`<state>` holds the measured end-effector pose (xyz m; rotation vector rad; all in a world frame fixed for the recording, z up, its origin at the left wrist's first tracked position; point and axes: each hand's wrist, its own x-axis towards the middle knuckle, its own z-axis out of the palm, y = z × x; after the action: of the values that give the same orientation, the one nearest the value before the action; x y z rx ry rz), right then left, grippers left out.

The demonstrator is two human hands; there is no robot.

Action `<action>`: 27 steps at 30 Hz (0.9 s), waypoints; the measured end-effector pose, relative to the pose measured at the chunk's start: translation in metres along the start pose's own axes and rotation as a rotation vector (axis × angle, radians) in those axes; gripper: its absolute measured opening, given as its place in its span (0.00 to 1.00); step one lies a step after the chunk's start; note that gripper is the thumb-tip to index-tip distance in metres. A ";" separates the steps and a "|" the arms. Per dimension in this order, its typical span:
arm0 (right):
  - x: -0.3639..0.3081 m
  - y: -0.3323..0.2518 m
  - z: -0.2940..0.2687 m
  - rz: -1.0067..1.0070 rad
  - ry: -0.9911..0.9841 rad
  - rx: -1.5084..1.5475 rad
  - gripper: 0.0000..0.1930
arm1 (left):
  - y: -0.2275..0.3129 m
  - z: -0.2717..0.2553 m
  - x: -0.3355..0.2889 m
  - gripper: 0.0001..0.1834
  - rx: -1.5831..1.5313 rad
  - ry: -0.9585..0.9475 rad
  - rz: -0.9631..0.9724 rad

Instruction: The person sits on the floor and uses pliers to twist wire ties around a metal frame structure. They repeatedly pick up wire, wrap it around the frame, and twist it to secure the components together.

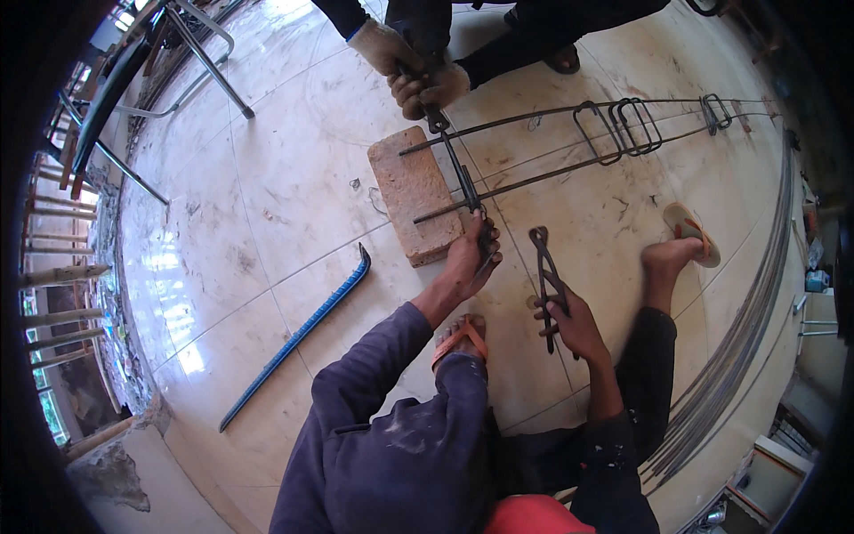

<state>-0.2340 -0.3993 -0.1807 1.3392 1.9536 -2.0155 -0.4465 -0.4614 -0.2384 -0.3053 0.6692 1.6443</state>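
Observation:
My left hand (470,258) grips a rectangular steel stirrup (464,182) where it meets a long bar of the rebar cage (569,133), just past the brick (414,196) that props the cage's end. My right hand (574,322) holds dark metal pincers (544,271) by the handles, jaws pointing away from me, a little to the right of the left hand. Across the cage, another person's gloved hands (418,76) hold a tool on the stirrup's far side. More stirrups (623,125) hang further along the bars.
A blue curved pry bar (302,334) lies on the tiled floor to my left. A bundle of long thin rods (747,338) runs along the right. Folding chair legs (205,62) stand at upper left. My sandalled feet (685,236) rest beside the cage.

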 end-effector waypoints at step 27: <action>0.067 -0.116 -0.032 -0.217 -0.363 -0.990 0.34 | -0.004 -0.021 -0.022 0.29 0.950 -0.126 0.339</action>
<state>-0.3238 -0.3140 -0.1217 0.5025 2.4042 -0.9117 -0.4418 -0.4911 -0.2440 0.6198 1.3616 1.4510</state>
